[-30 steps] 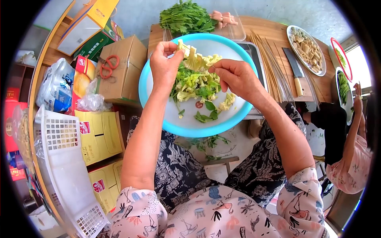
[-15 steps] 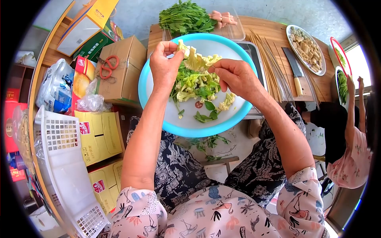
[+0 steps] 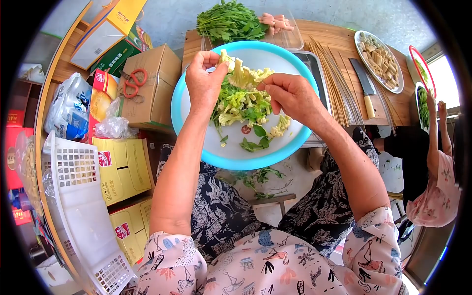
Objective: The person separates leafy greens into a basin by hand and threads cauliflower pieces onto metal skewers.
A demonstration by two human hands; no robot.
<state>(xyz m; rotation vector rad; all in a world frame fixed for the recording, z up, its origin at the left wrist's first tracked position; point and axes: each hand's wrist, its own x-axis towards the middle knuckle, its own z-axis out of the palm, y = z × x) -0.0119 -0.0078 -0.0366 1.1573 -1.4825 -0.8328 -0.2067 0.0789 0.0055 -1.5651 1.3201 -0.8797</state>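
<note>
My left hand (image 3: 204,84) is closed, pinching the left end of a row of pale cauliflower florets (image 3: 242,74) held above a basin. At the right end of that row, the fingertips of my right hand (image 3: 294,96) are pressed together on what looks like a thin skewer, mostly hidden by fingers and florets. Below both hands, the white basin with a blue rim (image 3: 231,164) holds loose cauliflower pieces (image 3: 230,117) and green leaves (image 3: 255,142).
Behind the basin lie leafy greens (image 3: 231,22) and pink sausage-like pieces (image 3: 276,22). To the right are skewers (image 3: 337,88), a knife (image 3: 365,86) and an oval plate (image 3: 396,89) of food. Scissors (image 3: 133,82) lie on a carton (image 3: 155,93) at left. Another person's arms (image 3: 433,137) show far right.
My right hand shifts very slightly left at the florets; my left hand stays put. At far right, the other person's raised hands have moved slightly.
</note>
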